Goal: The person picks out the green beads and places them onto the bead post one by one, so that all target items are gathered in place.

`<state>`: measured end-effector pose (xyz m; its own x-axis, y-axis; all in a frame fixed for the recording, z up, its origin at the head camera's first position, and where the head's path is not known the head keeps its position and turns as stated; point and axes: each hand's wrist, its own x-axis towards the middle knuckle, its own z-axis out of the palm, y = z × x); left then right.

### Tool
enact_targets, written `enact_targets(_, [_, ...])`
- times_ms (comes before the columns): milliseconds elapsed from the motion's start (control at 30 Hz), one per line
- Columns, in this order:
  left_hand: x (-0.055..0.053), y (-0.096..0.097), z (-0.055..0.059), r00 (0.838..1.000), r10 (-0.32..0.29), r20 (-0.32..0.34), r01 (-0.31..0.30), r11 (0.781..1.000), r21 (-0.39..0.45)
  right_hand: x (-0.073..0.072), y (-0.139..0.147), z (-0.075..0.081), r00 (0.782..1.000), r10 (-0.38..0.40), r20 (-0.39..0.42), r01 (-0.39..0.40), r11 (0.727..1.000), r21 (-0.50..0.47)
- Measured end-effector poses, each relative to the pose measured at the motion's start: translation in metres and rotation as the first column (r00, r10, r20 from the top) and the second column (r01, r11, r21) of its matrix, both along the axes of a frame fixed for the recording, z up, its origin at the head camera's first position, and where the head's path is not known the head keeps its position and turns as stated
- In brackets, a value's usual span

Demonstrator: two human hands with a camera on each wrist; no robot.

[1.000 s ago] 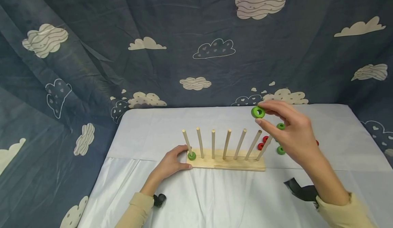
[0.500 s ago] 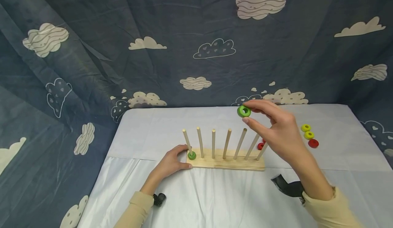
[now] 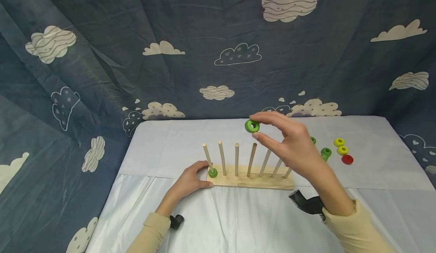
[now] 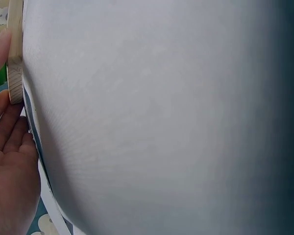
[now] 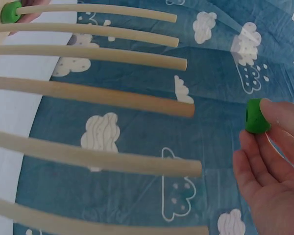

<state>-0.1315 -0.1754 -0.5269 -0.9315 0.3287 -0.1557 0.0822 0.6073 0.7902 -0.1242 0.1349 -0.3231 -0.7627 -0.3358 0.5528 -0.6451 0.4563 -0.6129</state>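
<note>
Pegboard (image 3: 253,182), pale wood with a row of seven pegs (image 3: 236,158), lies on the white cloth (image 3: 153,204) in front of a dark curtain (image 3: 190,14) printed with clouds. Leftmost on my head feed, a beige sleeve and a black wrist mount (image 3: 176,221) lead to the left hand (image 3: 190,179), which grips the board's left end, thumb at the near corner and fingers at the far one; my left wrist feed catches only that end and part of the hand. Just beside those fingers, a seated green ring (image 3: 214,174) is threaded on the first peg, down at the board. Further right, I have a raised green ring (image 3: 248,126) pinched between the thumb and fingertips of the right hand (image 3: 294,143); on my right wrist feed it is clear of the peg tips, around none of them. The two hands are well apart, and the right one partly covers the last three pegs. Past it I make out loose green rings (image 3: 326,151), one of them partly behind the hand, then two yellow rings (image 3: 342,150) side by side; whether these touch, I cannot tell. Just beside the nearer yellow one lies a red piece (image 3: 347,159).
</note>
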Motion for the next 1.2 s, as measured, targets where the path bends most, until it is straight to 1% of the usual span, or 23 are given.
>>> enact_targets(267, [0.000,0.000,0.000,1.000,-0.005,-0.009,0.005,1.000,-0.007,-0.004,-0.014,0.002,0.997,0.071,0.029,-0.071,0.997,0.009])
enact_targets(533, [0.000,0.001,0.000,1.000,-0.006,-0.009,0.006,1.000,-0.010,-0.009,-0.027,0.003,0.987,0.151,0.048,-0.151,0.989,-0.006])
enact_targets(900, [0.001,0.000,0.001,1.000,-0.006,-0.009,0.006,1.000,-0.007,-0.014,-0.044,0.000,0.976,0.196,0.094,-0.199,0.980,0.022])
enact_targets(1200, [0.001,0.000,0.002,1.000,-0.006,-0.012,0.006,1.000,0.005,-0.019,-0.056,-0.003,0.961,0.233,0.148,-0.241,0.970,0.043])
